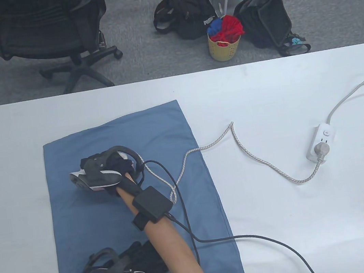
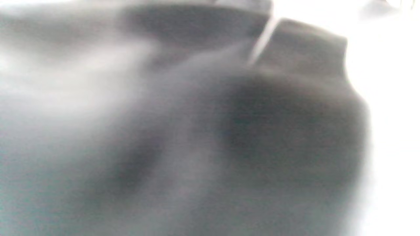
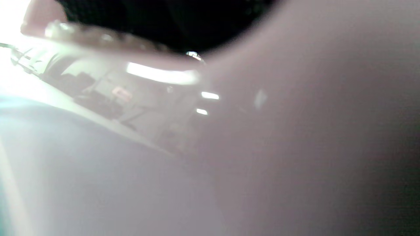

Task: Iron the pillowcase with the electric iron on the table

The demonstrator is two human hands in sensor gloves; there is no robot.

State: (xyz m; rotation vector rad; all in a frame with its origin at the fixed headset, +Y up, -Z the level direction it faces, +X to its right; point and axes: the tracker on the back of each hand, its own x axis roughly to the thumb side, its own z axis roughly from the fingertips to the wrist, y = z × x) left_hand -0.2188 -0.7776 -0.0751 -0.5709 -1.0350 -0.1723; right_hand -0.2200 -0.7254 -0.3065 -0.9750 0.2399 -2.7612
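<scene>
A blue pillowcase lies flat on the left half of the white table. My right hand reaches across it and grips the handle of the electric iron. The iron sits on the upper-left part of the cloth, with only its white nose showing from under the hand and tracker. My left hand rests flat on the pillowcase's near edge, fingers spread on the cloth. Both wrist views are blurred and too close to show anything clearly.
The iron's braided cord runs right across the table to a white power strip, whose cable leaves over the right edge. Black glove cables trail over the cloth and table. A chair, bags and a basket stand on the floor beyond.
</scene>
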